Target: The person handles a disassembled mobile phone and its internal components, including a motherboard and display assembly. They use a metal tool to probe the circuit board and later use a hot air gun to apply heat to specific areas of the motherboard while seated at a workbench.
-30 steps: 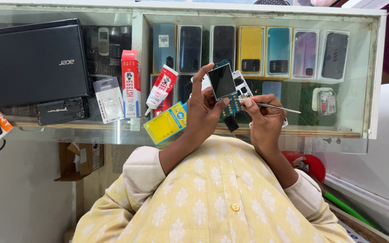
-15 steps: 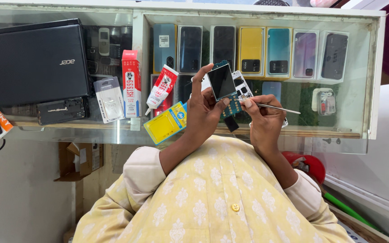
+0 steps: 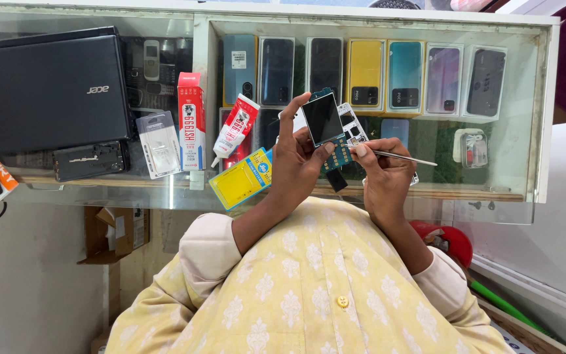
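My left hand (image 3: 299, 160) holds a small opened phone (image 3: 327, 128) above the glass counter, its dark screen tilted up and a green circuit board showing below it. My right hand (image 3: 383, 172) grips thin metal tweezers (image 3: 402, 157), the tip touching the board near the phone's white frame. Both wrists hover over the counter's near edge, above my yellow patterned shirt.
A closed black laptop (image 3: 47, 88) lies at the left of the glass counter (image 3: 492, 196). Beside it are a red box (image 3: 192, 121), a glue tube (image 3: 234, 128), a yellow packet (image 3: 242, 178) and a clear packet (image 3: 158, 144). Several boxed phones (image 3: 365, 73) sit under the glass.
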